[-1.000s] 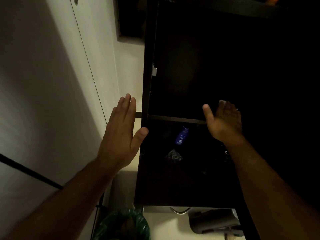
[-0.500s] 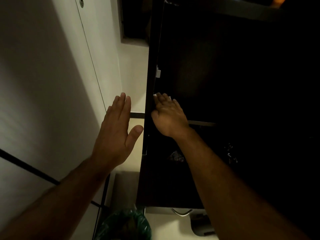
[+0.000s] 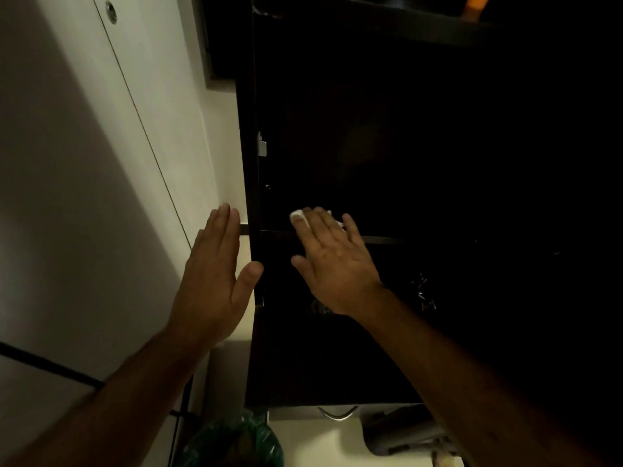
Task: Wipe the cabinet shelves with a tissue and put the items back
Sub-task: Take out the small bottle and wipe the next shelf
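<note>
A dark open cabinet (image 3: 251, 348) fills the middle and right of the view. Its shelf edge (image 3: 384, 240) runs across as a thin grey line. My right hand (image 3: 332, 261) lies flat on that shelf with straight fingers, pressing a white tissue (image 3: 298, 215) that peeks out past the fingertips. My left hand (image 3: 215, 281) is held flat beside the cabinet's left side panel, its thumb touching the panel's front edge. The cabinet's inside is too dark to make out items, apart from faint glints on the lower shelf (image 3: 423, 294).
A pale wall with a white door panel (image 3: 135, 129) stands on the left. Below, a bin with a green bag (image 3: 232, 443) sits by the cabinet's foot. A grey object (image 3: 404, 436) and a metal handle (image 3: 337, 414) lie beneath the cabinet. An orange thing (image 3: 473, 5) shows top right.
My right hand swept with the tissue from the shelf's middle to its left end, then came slightly back right. The blue bottle on the lower shelf is now hidden. My left hand stayed put.
</note>
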`<state>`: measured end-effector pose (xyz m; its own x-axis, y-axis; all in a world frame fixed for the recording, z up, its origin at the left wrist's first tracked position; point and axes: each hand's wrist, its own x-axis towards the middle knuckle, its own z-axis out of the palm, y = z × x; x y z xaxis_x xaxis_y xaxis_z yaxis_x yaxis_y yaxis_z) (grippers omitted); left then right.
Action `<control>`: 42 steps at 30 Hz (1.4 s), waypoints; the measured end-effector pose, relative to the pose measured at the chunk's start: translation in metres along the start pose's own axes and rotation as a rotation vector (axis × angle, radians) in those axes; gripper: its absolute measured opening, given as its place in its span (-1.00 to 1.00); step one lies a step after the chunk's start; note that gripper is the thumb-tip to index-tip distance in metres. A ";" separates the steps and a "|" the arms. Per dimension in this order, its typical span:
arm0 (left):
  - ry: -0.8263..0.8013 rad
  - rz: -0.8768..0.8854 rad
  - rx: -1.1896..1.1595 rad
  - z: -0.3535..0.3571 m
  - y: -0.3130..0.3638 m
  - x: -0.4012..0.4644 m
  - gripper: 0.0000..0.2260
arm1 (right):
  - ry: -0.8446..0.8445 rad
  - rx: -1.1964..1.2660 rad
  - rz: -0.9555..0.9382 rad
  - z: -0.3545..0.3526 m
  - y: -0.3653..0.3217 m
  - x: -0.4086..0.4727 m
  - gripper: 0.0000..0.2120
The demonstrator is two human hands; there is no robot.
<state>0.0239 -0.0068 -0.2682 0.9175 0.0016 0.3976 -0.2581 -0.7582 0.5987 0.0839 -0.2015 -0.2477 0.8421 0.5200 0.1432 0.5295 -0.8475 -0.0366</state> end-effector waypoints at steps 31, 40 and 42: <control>-0.002 -0.048 0.029 0.009 -0.003 -0.013 -0.14 | 0.414 0.045 -0.223 0.013 0.014 0.047 -0.80; -0.021 -0.026 0.025 0.027 0.018 -0.021 -0.20 | 0.315 0.007 -0.102 -0.004 0.094 0.000 -0.75; -0.012 -0.022 0.028 0.029 0.023 -0.022 -0.20 | 0.274 0.015 -0.051 -0.012 0.111 -0.009 -0.74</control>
<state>0.0067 -0.0431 -0.2828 0.9264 0.0105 0.3764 -0.2299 -0.7758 0.5876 0.1337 -0.3016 -0.2413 0.7565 0.5118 0.4072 0.5737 -0.8182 -0.0374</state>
